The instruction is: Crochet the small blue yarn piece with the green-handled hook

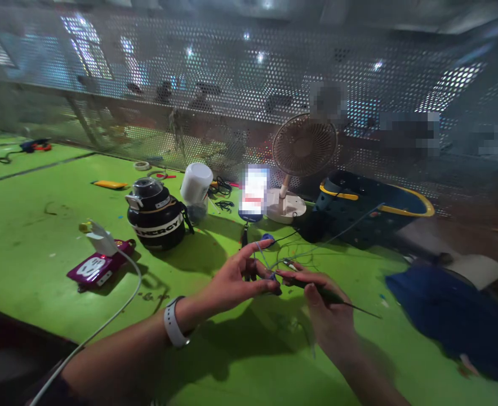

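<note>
My left hand (243, 276), with a white band on its wrist, pinches a small purple-blue piece of crochet (273, 277) between thumb and fingers. Pale blue yarn (262, 255) runs over its raised index finger. A crochet hook (361, 309) lies in my right hand (327, 307), thin shaft pointing back to the right, its other end at the crochet piece. The fingertips of both hands almost meet there. Just behind the raised finger sits a small blue-purple coil (267, 239). More yarn stretches up toward the dark basket (359, 225) at the right.
Behind my hands stand a lit phone (254, 194) and a fan (286, 206). Leftward are a black jug (158, 223), a white bottle (196, 181), a yellow cutter (110, 184) and a purple power strip (101, 268) with a trailing white cable. Dark blue cloth (447, 316) lies right on the green table.
</note>
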`<state>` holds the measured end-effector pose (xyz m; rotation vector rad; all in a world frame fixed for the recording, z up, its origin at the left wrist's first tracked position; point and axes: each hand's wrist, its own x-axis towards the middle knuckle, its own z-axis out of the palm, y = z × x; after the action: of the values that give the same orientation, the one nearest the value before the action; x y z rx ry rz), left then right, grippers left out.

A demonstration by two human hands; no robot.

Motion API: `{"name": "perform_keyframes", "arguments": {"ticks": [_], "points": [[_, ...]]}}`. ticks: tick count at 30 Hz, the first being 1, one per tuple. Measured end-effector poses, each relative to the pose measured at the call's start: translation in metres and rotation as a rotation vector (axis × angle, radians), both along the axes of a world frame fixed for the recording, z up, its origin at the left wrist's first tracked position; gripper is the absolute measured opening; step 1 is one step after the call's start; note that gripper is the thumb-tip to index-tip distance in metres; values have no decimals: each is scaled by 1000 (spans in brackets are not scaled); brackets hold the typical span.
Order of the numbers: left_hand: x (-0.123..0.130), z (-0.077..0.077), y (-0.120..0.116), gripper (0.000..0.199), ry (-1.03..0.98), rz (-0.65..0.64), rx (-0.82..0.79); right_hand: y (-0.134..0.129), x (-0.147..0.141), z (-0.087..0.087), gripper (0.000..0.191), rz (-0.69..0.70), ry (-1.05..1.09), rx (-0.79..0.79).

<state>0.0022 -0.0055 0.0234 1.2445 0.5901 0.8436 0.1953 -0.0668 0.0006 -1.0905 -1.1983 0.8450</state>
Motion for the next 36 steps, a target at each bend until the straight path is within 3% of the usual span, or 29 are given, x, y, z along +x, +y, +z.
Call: {"name": "perform_keyframes", "arguments": {"ticks": [4,8,12,15,20,25,27,32,36], "points": [[-1,-2,2,76,-10,-10,46,0,1,3,17,-27,-1,27],[-1,-3,1,83,-58,-63,19,0,1,7,12,25,-159,121],[1,-3,-2,89,-36,-106,20,4,-3,10,34,135,-347,369],[1,-3,-4,87,-30,-139,11,5,-6,14,42,164,-373,441],[1,-7,-2,87,-80,-148,-22,3,-9,19,34,84,-428,456],[1,-10,2,84,-95,-122,2,7,-3,10,25,48,-418,542],[2,-12,3,87,-127,-133,-21,8,-1,5,27,54,-359,501],[4,-13,2,103,-83,-80,32,8,-3,-1,14,54,-103,151],[3,-10,0,100,-55,-23,54,10,-7,-4,8,59,135,49]]}}
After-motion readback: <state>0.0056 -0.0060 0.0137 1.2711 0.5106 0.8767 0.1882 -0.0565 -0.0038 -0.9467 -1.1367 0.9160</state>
